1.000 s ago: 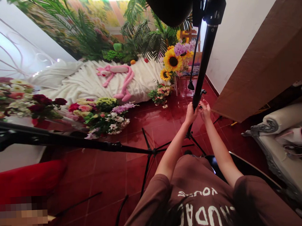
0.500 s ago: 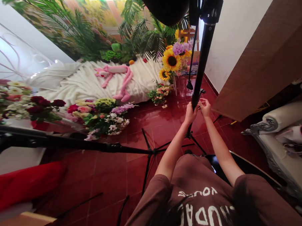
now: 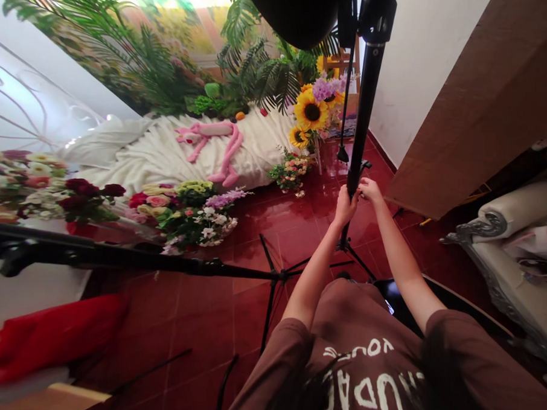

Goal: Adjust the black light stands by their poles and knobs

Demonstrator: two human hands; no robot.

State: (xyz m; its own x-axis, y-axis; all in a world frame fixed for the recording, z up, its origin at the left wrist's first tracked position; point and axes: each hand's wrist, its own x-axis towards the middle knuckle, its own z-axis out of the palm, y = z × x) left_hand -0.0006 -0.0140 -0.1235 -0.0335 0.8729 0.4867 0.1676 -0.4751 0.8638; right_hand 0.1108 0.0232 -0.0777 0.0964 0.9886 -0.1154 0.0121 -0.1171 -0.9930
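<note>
A black light stand rises in front of me, slightly tilted, with a large dark lamp head at the top of the view. My left hand is wrapped around its pole. On the pole's right side, my right hand has its fingers pinched together close to the left fingertips; what lies between them is too small to make out. Just above the right hand, a small black knob sticks out of the pole. A black cable with a plug hangs along the pole's left side.
A second black stand crosses the left, its legs spread on the red tiled floor. Behind are flower bunches, a pink plush toy on a white blanket, and sunflowers. A cream sofa stands right.
The view has shifted slightly, so the second stand and flowers sit a little further right. My left hand keeps its grip on the pole; the right fingers have turned slightly beside it.
</note>
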